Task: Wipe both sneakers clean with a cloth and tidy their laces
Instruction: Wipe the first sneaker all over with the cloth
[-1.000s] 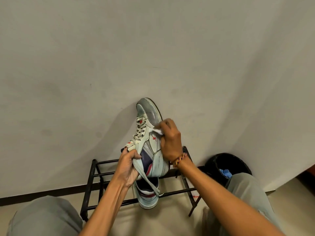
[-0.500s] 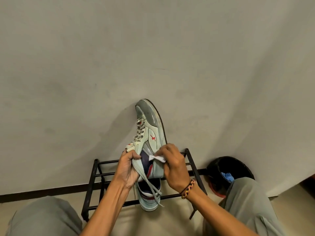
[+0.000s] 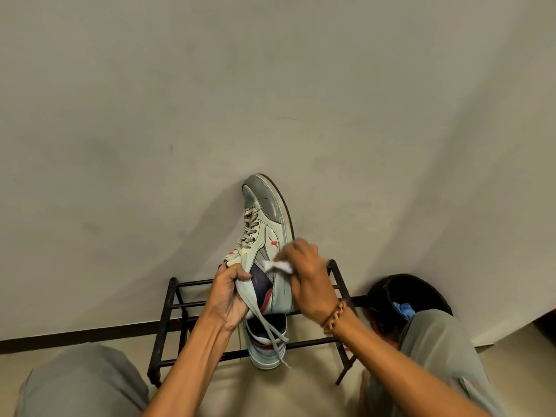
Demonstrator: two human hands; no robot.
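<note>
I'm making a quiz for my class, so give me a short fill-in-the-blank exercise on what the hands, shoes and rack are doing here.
1. The right hand presses a white ____ against the held sneaker.
2. The left hand grips that sneaker near its ____.
3. The second sneaker rests on the black ____.

Missing words: cloth; tongue; rack

You sit in a home entryway corner: behind the sneaker you grip stands a low black metal shoe rack [image 3: 168, 320] against a plain beige wall [image 3: 270, 85]; right of it, a round black bin [image 3: 421, 290].
</note>
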